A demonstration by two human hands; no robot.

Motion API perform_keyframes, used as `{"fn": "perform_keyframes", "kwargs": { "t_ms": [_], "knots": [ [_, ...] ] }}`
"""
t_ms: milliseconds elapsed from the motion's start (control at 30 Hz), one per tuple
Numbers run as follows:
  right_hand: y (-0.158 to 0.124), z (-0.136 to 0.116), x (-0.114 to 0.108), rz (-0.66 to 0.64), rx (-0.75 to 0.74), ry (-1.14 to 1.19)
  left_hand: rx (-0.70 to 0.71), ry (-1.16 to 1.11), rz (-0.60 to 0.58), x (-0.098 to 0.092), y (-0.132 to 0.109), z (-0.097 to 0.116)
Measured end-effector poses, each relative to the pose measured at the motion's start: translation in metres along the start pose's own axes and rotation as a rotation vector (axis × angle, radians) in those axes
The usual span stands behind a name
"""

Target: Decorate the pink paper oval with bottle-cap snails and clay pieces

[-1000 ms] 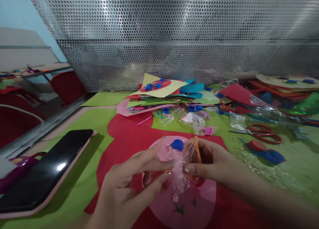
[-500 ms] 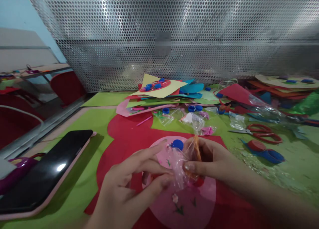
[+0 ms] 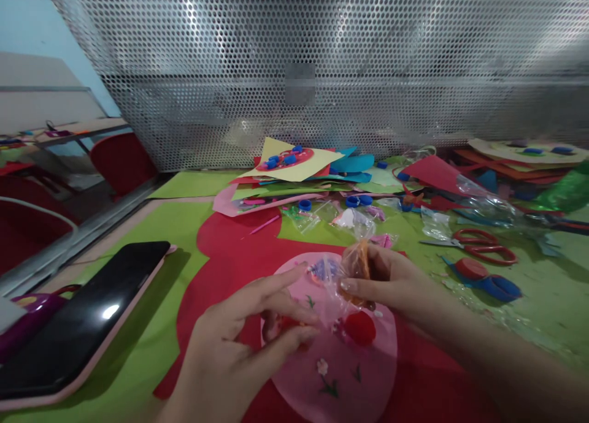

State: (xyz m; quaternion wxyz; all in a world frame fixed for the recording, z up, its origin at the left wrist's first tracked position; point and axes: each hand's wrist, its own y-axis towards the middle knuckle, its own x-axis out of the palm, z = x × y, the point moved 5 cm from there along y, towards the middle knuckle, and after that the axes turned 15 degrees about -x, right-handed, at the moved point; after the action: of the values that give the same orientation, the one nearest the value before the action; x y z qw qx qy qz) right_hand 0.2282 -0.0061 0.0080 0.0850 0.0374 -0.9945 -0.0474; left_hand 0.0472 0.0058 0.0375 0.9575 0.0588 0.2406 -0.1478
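Between thumb and fingers, my right hand (image 3: 381, 276) holds a small clear plastic bag (image 3: 356, 273) with something orange in it. The bag hangs over a pink paper circle (image 3: 340, 374) bearing small flower and leaf shapes. My left hand (image 3: 248, 343) is over the circle's left side, fingers apart and a gap between thumb and forefinger. Something red partly shows behind its fingers. A red disc (image 3: 360, 328) lies on the circle below the bag, and a blue one (image 3: 324, 270) is partly covered by the plastic. Red paper (image 3: 221, 288) lies under the circle.
A black phone (image 3: 87, 312) lies at the left. To the right are red-handled scissors (image 3: 490, 248) and a blue cap (image 3: 504, 288). Behind stand small plastic bags, a pink stick (image 3: 264, 224) and stacked coloured paper (image 3: 299, 168), before a perforated metal panel (image 3: 322, 30).
The bag has drawn away from my left fingers and slightly up, still in my right hand. The red disc below it is now uncovered; the blue disc is more covered by plastic.
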Motion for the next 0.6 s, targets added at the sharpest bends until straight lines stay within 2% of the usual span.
{"fn": "perform_keyframes", "kwargs": {
  "t_ms": [100,167,333,433,600],
  "knots": [
    [0.000,-0.002,0.003,-0.002,-0.018,0.006,-0.074,-0.078,0.010,0.000,0.002,-0.003],
    [-0.002,-0.003,0.005,0.005,-0.026,0.001,-0.158,-0.120,-0.025,0.003,0.003,-0.008],
    [-0.009,-0.008,0.008,0.065,-0.112,-0.147,-0.351,-0.153,-0.267,0.023,0.004,-0.021],
    [-0.012,-0.010,0.010,0.070,-0.177,-0.282,-0.310,-0.110,-0.317,0.028,0.004,-0.020],
    [-0.012,-0.013,0.009,-0.002,-0.210,-0.360,-0.173,-0.062,-0.272,0.024,0.006,-0.013]
  ]
}}
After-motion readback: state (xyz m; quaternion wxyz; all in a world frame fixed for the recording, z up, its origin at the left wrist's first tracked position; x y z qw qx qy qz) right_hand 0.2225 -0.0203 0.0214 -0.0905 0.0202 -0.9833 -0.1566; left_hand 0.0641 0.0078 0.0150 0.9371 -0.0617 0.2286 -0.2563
